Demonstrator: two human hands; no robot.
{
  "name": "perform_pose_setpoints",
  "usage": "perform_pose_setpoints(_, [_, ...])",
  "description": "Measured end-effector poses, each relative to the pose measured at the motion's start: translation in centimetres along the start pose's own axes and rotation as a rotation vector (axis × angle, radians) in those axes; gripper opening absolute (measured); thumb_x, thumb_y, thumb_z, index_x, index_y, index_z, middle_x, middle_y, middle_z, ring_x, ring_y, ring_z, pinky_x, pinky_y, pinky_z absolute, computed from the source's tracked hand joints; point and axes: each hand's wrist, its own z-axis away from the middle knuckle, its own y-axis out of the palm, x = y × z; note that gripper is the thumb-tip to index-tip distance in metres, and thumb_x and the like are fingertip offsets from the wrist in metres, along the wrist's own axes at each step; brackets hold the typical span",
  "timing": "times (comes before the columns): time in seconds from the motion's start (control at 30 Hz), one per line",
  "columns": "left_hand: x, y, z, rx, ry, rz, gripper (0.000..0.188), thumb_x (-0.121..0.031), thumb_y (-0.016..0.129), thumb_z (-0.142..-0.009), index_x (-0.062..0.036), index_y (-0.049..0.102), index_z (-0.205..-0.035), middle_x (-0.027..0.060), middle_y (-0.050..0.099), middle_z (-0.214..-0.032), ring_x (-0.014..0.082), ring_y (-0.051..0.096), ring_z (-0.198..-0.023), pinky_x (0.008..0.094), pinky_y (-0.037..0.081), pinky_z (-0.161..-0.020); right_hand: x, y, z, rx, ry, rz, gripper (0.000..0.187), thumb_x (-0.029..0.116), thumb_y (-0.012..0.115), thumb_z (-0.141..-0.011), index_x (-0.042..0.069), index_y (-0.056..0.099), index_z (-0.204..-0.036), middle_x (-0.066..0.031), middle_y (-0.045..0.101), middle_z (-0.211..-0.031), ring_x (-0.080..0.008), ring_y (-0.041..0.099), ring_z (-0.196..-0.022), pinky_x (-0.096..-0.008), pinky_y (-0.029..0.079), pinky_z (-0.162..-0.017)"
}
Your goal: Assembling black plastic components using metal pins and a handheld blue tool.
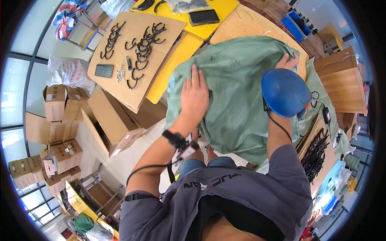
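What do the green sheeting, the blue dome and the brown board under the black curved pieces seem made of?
Green sheeting: probably thin woven plastic, slightly glossy with soft creases, though cloth is possible.
Blue dome: likely plastic, by its smooth, rigid-looking curve and soft sheen; painted metal can't be ruled out.
Brown board: matte cardboard, by its plain tan, papery face.

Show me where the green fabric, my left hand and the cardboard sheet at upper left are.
Green fabric [237, 96], head view: its creased middle.
Left hand [194, 97], head view: back of the hand.
Cardboard sheet [120, 90], head view: bare lower part.
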Motion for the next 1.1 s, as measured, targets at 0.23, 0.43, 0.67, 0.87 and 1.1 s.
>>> perform_pose_setpoints(0.23, [4.4,6.3,-5.7,0.248,0.098,-0.167,0.052,-0.009,0.043,-0.069,-0.0123,0.024,-0.117,0.0117,0.012,-0.124,0.0249,0.035,-0.099,0.0323,0.025,-0.087,-2.3,-0.4,-1.3,0.293,0.191,0.494,0.067,0.019,0.048,-0.071,0.002,0.004,-0.119,-0.0273,0.024,-0.113,-0.0337,0.027,-0.106,-0.0351,0.024,-0.086])
perform_pose_setpoints(0.43, [5.8,6.5,-5.3,0.378,0.142,-0.230,0.065,-0.005,0.048,-0.065,-0.0218,0.017,-0.119,0.0098,0.003,-0.125,0.0248,0.035,-0.100,0.0310,0.031,-0.083,7.4,-4.2,8.5,0.929,-0.510,0.656,0.041,0.015,0.049,-0.067,0.005,0.037,-0.106,-0.0192,0.036,-0.108,-0.0308,0.029,-0.106,-0.0380,0.026,-0.084])
perform_pose_setpoints(0.67, [2.1,2.7,-2.6,0.020,0.290,-0.069,0.054,-0.002,0.048,-0.062,-0.0137,0.030,-0.112,0.0152,0.022,-0.118,0.0253,0.044,-0.085,0.0303,0.041,-0.068,1.5,-13.1,18.8,1.723,-0.750,0.136,0.060,0.019,0.061,-0.055,0.009,0.036,-0.108,-0.0124,0.028,-0.117,-0.0232,0.020,-0.112,-0.0367,0.014,-0.092])
perform_pose_setpoints(0.87, [1.7,1.3,6.3,0.646,-0.026,0.115,0.030,-0.029,0.054,-0.064,-0.0009,0.051,-0.073,0.0151,0.052,-0.066,0.0242,0.053,-0.061,0.0303,0.044,-0.053,0.2,-14.4,17.7,1.824,-0.696,0.380,0.077,0.018,0.064,-0.051,0.015,0.025,-0.116,-0.0110,0.020,-0.121,-0.0230,0.016,-0.114,-0.0351,0.011,-0.093])
perform_pose_setpoints(1.1, [3.3,7.1,10.1,0.641,-0.951,1.224,0.027,-0.024,0.058,-0.063,0.0010,0.049,-0.064,0.0111,0.051,-0.058,0.0139,0.051,-0.042,0.0215,0.039,-0.038,0.2,-15.2,17.4,1.681,-0.847,0.189,0.055,0.014,0.056,-0.059,0.015,0.034,-0.109,-0.0109,0.032,-0.111,-0.0222,0.028,-0.106,-0.0336,0.018,-0.091])
